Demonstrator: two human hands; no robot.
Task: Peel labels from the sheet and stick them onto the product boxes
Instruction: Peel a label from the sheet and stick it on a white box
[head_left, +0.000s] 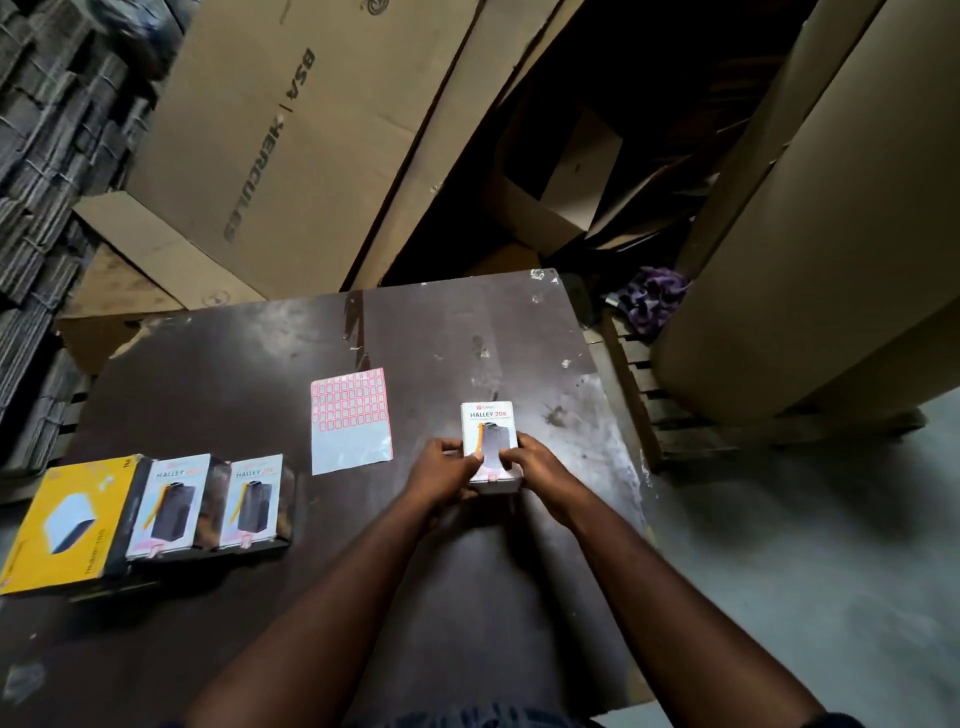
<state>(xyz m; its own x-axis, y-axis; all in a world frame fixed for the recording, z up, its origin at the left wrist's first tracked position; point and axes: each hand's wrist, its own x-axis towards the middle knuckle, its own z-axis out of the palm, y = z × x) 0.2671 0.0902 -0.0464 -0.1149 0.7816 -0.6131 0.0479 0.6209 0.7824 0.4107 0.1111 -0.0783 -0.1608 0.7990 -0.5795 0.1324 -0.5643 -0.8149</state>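
White product box (488, 423) printed "HALLEY 20K", with a dark device pictured on its face, sits face up near the right edge of the table, held at its near end by both hands. Whether it rests on the surface or is lifted just off it cannot be told.

Large brown flattened cardboard cartons (291, 156) lean behind the table's far edge; one reads "BSA HERCULES". A wide brown cardboard roll (831, 234) stands to the right, beyond a wooden pallet (639, 374) beside the table's right edge.

The dark, scuffed brown table (234, 374) fills the middle of the view. At its left edge lies a flat yellow box (62, 525) showing a white device. Just right of it, two more white boxes (166, 506) of the same print lie side by side.

A white rectangular label sheet (349, 421) lies near the table's middle, between those boxes and the held one, apart from both. Rows of pink-bordered labels fill its far part; its near part is bare backing.

The left hand (447, 467) has its grip grasping the held box's left side, thumb on the face. The right hand (537, 462) grasps the right side likewise. A pale pink patch shows between the thumbs.

A crumpled purple cloth (652, 299) lies past the table's far right corner.
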